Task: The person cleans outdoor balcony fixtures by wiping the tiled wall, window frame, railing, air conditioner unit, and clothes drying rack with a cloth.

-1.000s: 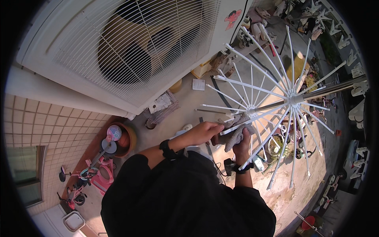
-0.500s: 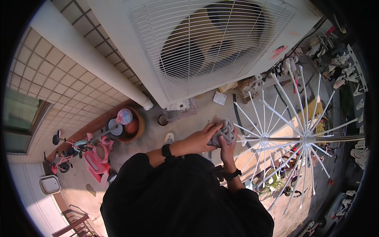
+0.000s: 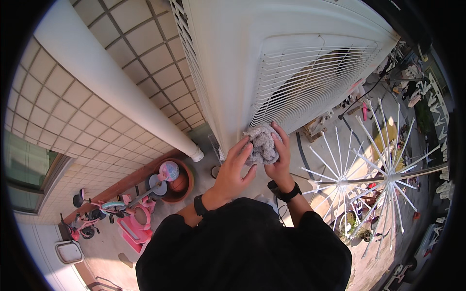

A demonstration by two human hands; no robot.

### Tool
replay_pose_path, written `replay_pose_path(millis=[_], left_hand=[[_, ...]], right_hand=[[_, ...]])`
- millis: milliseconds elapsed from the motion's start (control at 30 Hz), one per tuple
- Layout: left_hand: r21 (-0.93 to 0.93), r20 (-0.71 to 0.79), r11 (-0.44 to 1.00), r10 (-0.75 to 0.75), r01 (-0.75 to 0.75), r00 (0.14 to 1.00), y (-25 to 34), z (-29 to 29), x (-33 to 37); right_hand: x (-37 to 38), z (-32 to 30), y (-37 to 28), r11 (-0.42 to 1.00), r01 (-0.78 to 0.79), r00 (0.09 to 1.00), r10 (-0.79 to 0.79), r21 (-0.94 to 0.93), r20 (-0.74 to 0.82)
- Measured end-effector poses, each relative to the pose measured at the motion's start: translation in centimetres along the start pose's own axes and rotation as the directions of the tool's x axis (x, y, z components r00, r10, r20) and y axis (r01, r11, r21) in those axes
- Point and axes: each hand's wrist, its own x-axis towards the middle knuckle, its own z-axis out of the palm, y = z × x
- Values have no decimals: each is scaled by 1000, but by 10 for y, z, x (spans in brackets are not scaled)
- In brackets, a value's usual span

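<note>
A crumpled grey fluffy cloth [image 3: 262, 144] is bunched between my hands, in front of the lower part of a white air-conditioner outdoor unit [image 3: 228, 53]. My left hand [image 3: 234, 170] presses its fingertips to the cloth's left side, the thumb held a little apart. On the other side my right hand [image 3: 280, 157] grips the cloth, fingers bent over its edge. Behind the cloth rises the unit's wire fan grille [image 3: 301, 80]. Whether the cloth touches the unit, I cannot tell.
A white pipe [image 3: 116, 82] runs down the tiled wall at left. Below it are a round brown tub [image 3: 187, 186] with balls, a pink child's bike [image 3: 82, 228] and a pink plastic item [image 3: 133, 233]. White radial drying racks [image 3: 342, 183] spread out at right.
My view has swung toward the unit's left corner, and the cloth is now closer to it. My left hand has loosened from wrapping the cloth to touching its side.
</note>
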Motion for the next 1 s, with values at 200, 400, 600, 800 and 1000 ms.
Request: replay_pose_path(millis=[200, 400, 600, 800, 1000], left_hand=[[-58, 106, 986, 162, -156, 981, 2, 11, 23], [-89, 184, 971, 236, -223, 954, 15, 59, 86], [108, 267, 964, 207, -243, 941, -3, 106, 88], [188, 304, 972, 81, -143, 949, -9, 81, 52], [186, 122, 963, 174, -194, 977, 21, 52, 54]], right_hand=[[18, 6, 7, 974, 72, 962, -125, -215, -242], [50, -31, 52, 890, 7, 847, -248, -455, -471], [23, -37, 80, 893, -81, 865, -158, -444, -476], [-29, -8, 81, 913, -182, 918, 25, -365, -396], [-14, 3, 61, 955, -99, 944, 1, -281, -329]])
